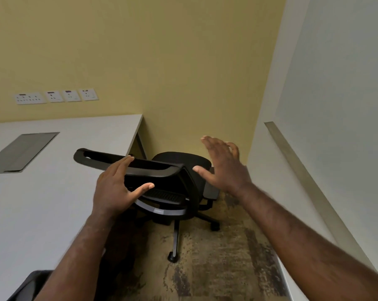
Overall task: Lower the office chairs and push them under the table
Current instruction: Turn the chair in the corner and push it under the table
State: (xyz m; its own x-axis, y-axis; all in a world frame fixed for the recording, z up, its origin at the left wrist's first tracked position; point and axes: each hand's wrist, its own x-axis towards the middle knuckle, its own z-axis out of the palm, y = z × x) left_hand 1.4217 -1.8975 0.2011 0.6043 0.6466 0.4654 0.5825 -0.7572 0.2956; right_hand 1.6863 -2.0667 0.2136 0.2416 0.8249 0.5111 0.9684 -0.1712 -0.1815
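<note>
Hands spread open: left hand [116, 187] at the chair [168, 183] backrest top, right hand [223, 164] empty beside it

My left hand [115, 187] is spread open at the top rail of the office chair's backrest [138, 165], and my right hand [224, 165] is open in clear air above the seat [181, 159]. The backrest stands hard by the table [42, 203] at its right edge, near the far right corner, so no hand passes between them. Right of the chair, a strip of bare carpet [227, 257] runs to the white wall [270, 181] and gives room to reach down. The chair's star base [176, 240] sprawls over the floor under it. Another dark chair [29, 283] crowds the table's near edge at my lower left.
</note>
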